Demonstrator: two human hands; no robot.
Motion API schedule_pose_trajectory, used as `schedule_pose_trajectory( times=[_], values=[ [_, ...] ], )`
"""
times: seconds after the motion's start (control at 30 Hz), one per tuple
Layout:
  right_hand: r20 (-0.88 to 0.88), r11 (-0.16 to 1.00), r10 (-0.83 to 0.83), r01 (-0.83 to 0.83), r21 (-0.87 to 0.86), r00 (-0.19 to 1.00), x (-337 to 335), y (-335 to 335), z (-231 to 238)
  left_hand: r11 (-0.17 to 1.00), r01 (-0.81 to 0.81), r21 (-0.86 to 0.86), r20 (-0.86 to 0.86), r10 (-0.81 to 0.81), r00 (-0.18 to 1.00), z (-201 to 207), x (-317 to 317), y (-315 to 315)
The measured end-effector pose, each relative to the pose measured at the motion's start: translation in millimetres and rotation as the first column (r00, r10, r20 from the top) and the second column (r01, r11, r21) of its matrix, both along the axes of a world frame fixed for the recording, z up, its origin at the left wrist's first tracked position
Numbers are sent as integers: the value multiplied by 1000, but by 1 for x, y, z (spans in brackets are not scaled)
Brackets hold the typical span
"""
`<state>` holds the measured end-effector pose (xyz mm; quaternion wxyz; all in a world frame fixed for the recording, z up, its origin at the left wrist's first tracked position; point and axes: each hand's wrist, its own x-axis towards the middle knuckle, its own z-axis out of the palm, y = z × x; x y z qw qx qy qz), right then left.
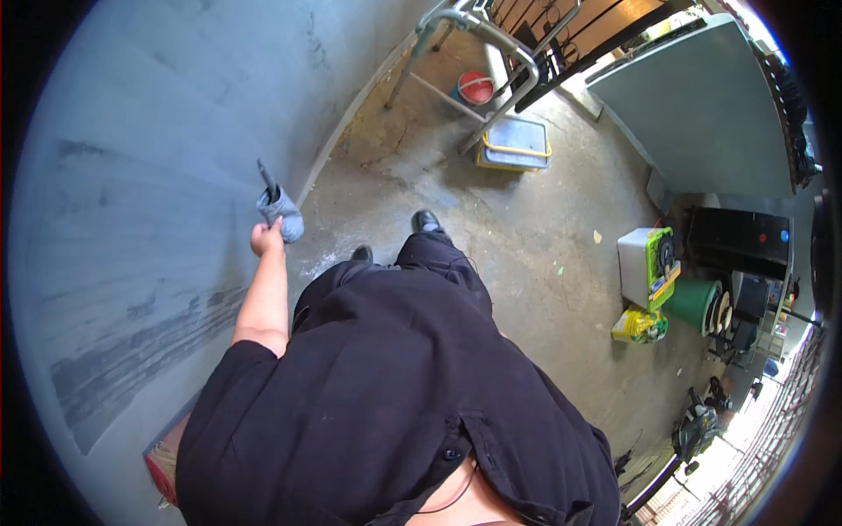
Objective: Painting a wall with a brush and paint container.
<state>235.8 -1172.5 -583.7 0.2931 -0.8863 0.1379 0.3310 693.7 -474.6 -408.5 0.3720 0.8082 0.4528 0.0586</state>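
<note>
Out in front of the wall on the left, my left hand (pixel 267 238) has its fingers closed round a grey, soft-looking cylinder (pixel 282 216). A dark, narrow, handle-like stick (pixel 267 178) juts from the cylinder's top toward the wall. It resembles a paint roller, but its exact kind cannot be made out. The grey-blue wall (pixel 175 193) beside the hand carries darker streaks and patches. My right hand is out of sight, with only the dark shirt showing on that side.
Ahead stand a metal frame (pixel 509 44), a red-topped bucket (pixel 476 88) and a lidded box with a yellow handle (pixel 516 143). On the right are a green-and-white container (pixel 645 267), a yellow bucket (pixel 638 325), a green bin (pixel 691 304) and a large grey panel (pixel 702 105).
</note>
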Motion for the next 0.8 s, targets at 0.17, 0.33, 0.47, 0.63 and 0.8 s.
schedule_pose_trajectory(
  times=[0.17, 0.33, 0.47, 0.63, 0.8],
  values=[
    [-277, 877, -469, 480, -29, 839, 133, -67, 70, 952, -307, -7, 97, 306, 947, 15, -24, -18],
    [-411, 770, -610, 628, -107, 678, 335, -106, 133, 818, -547, -180, 100, 568, 817, 31, -78, -46],
    [-237, 880, -458, 475, 15, 857, 504, -154, 128, 761, -591, -269, 188, 643, 743, 49, -106, -70],
    [78, 856, -455, 411, 314, 887, 630, -100, 150, 701, -680, -215, 161, 712, 683, 59, -163, -83],
    [-96, 834, -343, 350, 427, 934, 625, -22, 181, 631, -747, -210, 102, 774, 625, 51, -186, -96]
  ],
)
